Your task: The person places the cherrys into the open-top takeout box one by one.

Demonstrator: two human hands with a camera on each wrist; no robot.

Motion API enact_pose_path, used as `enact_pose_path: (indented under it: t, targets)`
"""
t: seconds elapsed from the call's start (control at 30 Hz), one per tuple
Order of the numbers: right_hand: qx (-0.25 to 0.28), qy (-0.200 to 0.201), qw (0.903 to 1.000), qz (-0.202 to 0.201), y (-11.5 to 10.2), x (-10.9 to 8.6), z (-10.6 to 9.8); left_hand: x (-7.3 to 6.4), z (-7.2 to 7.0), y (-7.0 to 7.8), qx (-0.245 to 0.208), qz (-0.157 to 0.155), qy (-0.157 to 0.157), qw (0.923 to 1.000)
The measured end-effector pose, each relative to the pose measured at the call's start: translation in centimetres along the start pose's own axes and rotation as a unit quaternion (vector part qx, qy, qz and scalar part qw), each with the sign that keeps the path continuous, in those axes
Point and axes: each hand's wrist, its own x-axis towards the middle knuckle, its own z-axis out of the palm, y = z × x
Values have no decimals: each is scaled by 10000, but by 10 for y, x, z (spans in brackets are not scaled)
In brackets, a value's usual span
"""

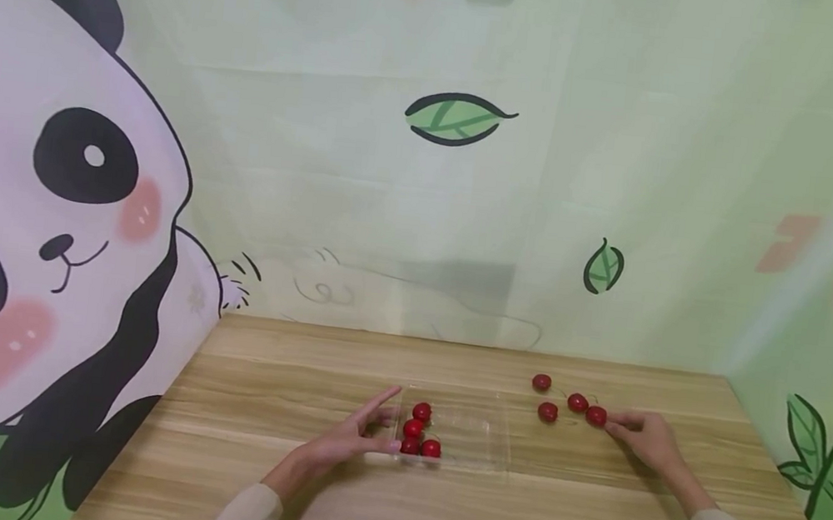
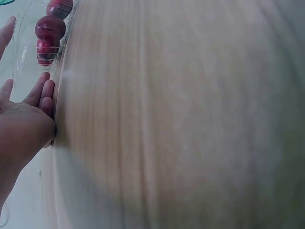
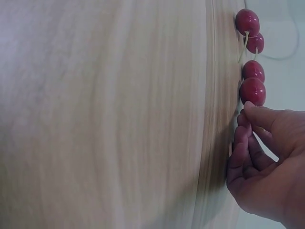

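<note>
A clear plastic box [image 1: 473, 433] lies on the wooden table with several red cherries [image 1: 412, 429] gathered at its left end. My left hand [image 1: 348, 439] is spread at that left end, its thumb by the front corner and forefinger by the back corner. In the left wrist view the left hand [image 2: 24, 117] shows loosely extended fingers beside the box. To the right of the box, my right hand [image 1: 646, 439] pinches at the nearest cherry [image 1: 596, 415] with thumb and forefinger. The right wrist view shows the fingertips [image 3: 249, 106] meeting right at this cherry [image 3: 252, 91].
Close by the pinched cherry are three others: one touching its left side [image 1: 578, 403], one farther left [image 1: 548, 412] and one at the back [image 1: 541, 382]. Thin stems show on some. Behind the table [image 1: 263, 362] hangs a green cloth [image 1: 306, 157] printed with a panda and leaves.
</note>
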Motion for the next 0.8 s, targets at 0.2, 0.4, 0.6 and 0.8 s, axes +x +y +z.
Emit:
enact_pose_path:
  t: [0.2,0.4,0.6,0.8]
  targets:
    - [-9,13,10000,-11,-1,-1,0,0,1,0,-20,-40,25,10000]
    - [-45,128,9998,-128,-1,-2,1,1,0,-1,9,-20,1,10000]
    - [38,290,9991,-303,-2,-5,3,1,0,-1,38,-14,6,10000]
    - [185,718,9946,-726,-10,-12,4,0,0,-2,29,-40,28,10000]
